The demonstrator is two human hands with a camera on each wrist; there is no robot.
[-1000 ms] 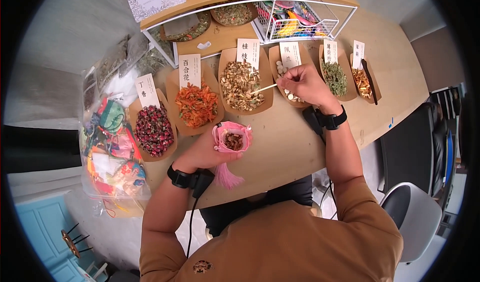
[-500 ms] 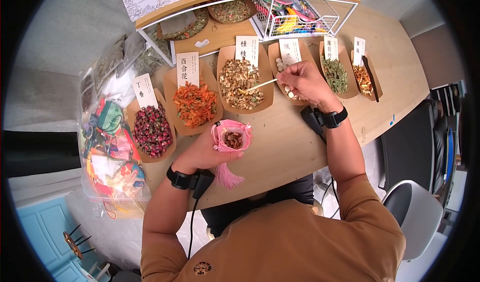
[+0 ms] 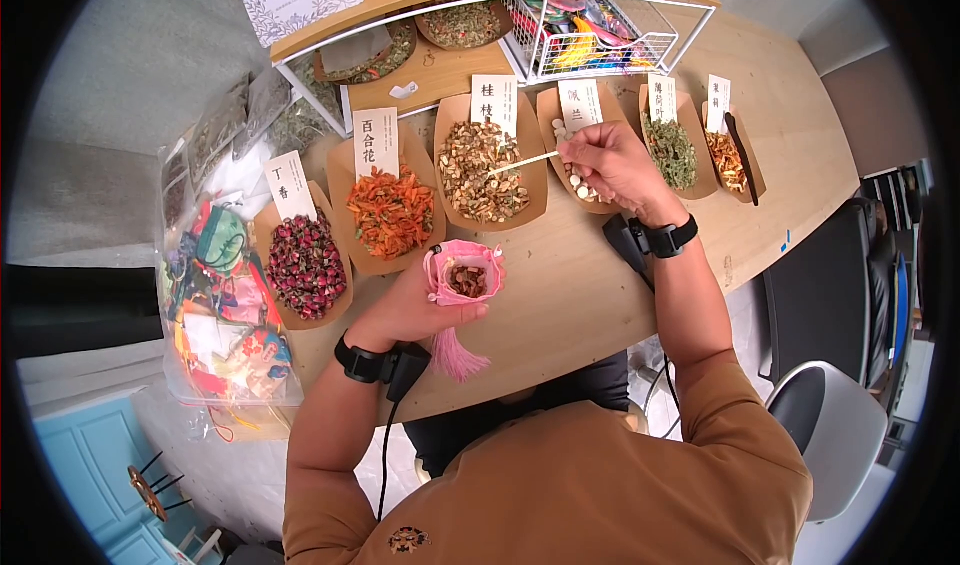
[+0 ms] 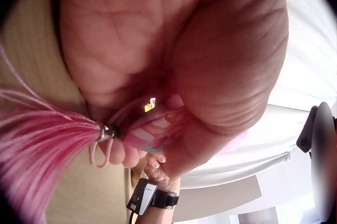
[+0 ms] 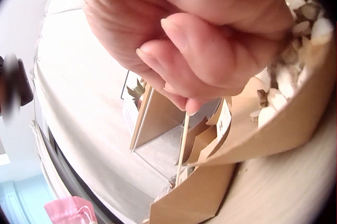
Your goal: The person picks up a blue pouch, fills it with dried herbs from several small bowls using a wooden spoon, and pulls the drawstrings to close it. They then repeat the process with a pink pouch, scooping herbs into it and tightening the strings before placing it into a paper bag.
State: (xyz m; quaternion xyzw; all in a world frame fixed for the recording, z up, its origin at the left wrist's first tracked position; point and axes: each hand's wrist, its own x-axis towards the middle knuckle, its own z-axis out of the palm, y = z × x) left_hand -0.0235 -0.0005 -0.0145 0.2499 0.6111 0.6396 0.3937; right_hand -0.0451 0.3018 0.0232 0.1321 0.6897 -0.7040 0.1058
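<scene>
My left hand (image 3: 415, 300) grips a pink drawstring pouch (image 3: 495, 273), its mouth facing up and brown dried bits (image 3: 467, 282) inside. A pink tassel (image 4: 47, 145) dangles below the pouch. Between thumb and fingers, my right hand (image 3: 615, 165) pinches a thin pale stick (image 5: 184, 142). The stick's far end lies among chopped tan twigs (image 3: 482, 160) in a brown paper tray (image 3: 534, 193); that tip is hidden in the pieces. Just beneath the right hand is a tray with white pieces (image 5: 284, 95), partly covered by the hand.
Trays of dark red rosebuds (image 3: 305, 270) and orange petals (image 3: 390, 215) stand to the left, green leaves (image 3: 672, 155) to the right. A black spoon (image 3: 741, 155) lies across the rightmost tray. Behind are a shelf (image 3: 400, 10) and white wire basket (image 3: 600, 55); a plastic bag (image 3: 225, 305) sits far left.
The stick's tip has shifted a little left and back within the chopped twigs. My left hand keeps holding the pouch in nearly the same place.
</scene>
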